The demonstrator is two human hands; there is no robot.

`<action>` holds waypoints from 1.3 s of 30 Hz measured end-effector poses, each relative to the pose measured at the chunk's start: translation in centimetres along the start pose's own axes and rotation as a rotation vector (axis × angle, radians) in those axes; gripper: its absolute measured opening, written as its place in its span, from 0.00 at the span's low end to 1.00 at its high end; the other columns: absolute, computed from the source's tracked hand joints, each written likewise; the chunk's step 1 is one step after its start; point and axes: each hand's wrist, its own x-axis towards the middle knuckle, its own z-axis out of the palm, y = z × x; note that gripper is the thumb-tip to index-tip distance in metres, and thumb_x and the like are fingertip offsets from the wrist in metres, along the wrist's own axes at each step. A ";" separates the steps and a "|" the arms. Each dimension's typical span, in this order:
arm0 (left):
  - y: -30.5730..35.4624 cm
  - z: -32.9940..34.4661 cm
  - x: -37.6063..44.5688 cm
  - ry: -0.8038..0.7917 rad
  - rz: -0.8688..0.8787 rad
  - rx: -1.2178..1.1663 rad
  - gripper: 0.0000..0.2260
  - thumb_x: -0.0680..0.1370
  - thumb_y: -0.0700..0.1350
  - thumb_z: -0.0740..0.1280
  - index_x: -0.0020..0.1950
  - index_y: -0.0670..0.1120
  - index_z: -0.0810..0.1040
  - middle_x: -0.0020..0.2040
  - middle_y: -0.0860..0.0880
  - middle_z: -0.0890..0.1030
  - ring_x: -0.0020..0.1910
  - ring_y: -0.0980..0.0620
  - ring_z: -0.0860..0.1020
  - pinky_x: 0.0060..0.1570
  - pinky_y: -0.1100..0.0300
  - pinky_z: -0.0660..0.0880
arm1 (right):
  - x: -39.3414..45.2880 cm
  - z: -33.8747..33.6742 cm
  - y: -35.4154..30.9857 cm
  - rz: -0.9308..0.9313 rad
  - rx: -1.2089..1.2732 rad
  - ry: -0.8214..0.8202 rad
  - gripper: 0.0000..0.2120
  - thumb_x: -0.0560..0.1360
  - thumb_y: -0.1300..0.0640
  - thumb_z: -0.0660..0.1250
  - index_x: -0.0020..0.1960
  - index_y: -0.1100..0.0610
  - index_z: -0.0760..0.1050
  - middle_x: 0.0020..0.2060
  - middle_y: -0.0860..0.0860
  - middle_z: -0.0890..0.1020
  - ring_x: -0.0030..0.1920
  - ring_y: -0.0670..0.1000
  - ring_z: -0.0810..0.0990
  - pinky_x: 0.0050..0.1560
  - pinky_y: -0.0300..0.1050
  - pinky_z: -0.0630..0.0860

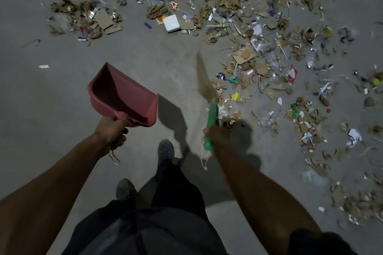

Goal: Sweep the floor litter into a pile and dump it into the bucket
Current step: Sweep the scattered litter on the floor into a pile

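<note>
My left hand (113,131) grips the handle of a pink dustpan (122,94), held above the floor with its mouth turned up and nothing inside. My right hand (215,135) grips the green handle of a grass broom (211,118). Its tan bristles (204,80) are blurred and point forward along the left edge of the litter. Litter (252,64) of cardboard scraps, wrappers, foil and paper spreads over the floor ahead and to the right. No bucket is in view.
A white foam block (171,23) lies among scraps straight ahead. A second litter patch with cardboard pieces (103,19) sits at the upper left. Bare grey concrete (51,93) lies to the left and around my feet (165,149).
</note>
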 end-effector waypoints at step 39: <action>-3.5 -37.2 15.5 0.251 -0.187 -0.498 0.04 0.75 0.37 0.68 0.47 0.37 0.77 0.29 0.47 0.65 0.18 0.55 0.60 0.19 0.67 0.57 | -16.4 45.0 -17.0 -0.989 -1.534 -0.464 0.29 0.73 0.61 0.62 0.74 0.56 0.63 0.54 0.60 0.77 0.53 0.63 0.78 0.49 0.50 0.75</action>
